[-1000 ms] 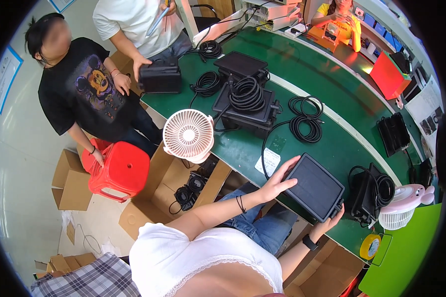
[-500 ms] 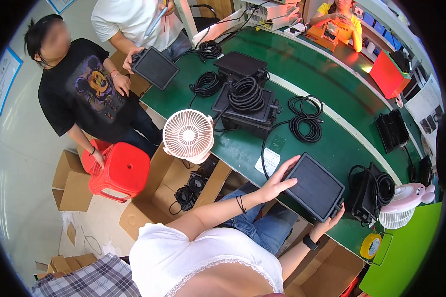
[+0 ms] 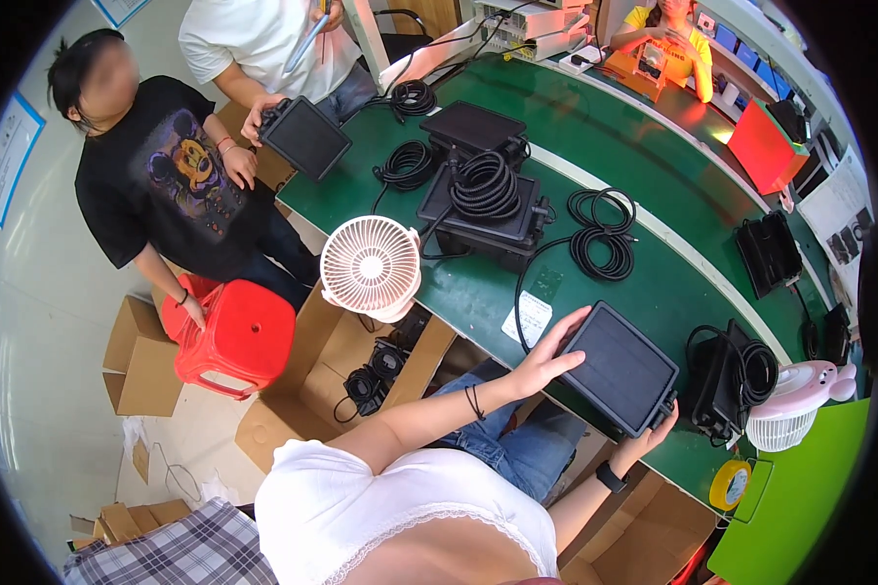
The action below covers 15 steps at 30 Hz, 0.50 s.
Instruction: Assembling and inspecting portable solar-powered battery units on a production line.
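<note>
A black flat rectangular panel [image 3: 622, 369] with a raised frame is held over the near edge of the green table [image 3: 468, 297]. My left hand [image 3: 548, 363] grips its left edge, thumb on the face and fingers along the upper side. At the lower right corner, beside a small black fitting, my right hand [image 3: 651, 437] holds it, with the fingers partly hidden behind. A white paper slip [image 3: 528, 318] lies left of the panel. To its right stands another black device [image 3: 717, 380] with a coiled cable on it.
Stacked black panels [image 3: 473, 130] and coiled black cables [image 3: 600, 234] occupy the table. A white fan [image 3: 372, 265] stands at its left edge; a pink fan [image 3: 795, 405] and yellow tape roll [image 3: 730, 485] are right. Two people stand left, by a red stool [image 3: 249, 331]; one holds a similar panel [image 3: 307, 138].
My hands and the panel between them stay put. The standing co-worker's panel has tilted slightly.
</note>
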{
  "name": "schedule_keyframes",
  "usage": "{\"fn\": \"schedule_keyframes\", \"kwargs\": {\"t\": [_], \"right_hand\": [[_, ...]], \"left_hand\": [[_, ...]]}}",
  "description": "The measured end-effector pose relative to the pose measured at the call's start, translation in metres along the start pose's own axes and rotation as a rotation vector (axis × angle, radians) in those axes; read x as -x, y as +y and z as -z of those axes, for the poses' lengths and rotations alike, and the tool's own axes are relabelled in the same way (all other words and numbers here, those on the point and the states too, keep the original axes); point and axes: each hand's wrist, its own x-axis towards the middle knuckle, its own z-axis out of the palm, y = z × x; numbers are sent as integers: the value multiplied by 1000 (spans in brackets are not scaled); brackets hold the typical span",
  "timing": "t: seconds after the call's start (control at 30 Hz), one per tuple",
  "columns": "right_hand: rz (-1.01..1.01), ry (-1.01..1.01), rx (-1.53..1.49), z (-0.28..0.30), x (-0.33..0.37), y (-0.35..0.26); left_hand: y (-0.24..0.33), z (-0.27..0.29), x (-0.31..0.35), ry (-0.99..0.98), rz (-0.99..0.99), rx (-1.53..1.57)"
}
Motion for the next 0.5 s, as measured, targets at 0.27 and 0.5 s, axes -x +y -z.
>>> {"fn": "schedule_keyframes", "kwargs": {"t": [0.27, 0.5], "right_hand": [[-1, -16, 2, 2, 0, 1], [-2, -14, 3, -1, 0, -3]], "left_hand": [[1, 0, 0, 1, -7, -11], [1, 0, 0, -3, -4, 4]]}}
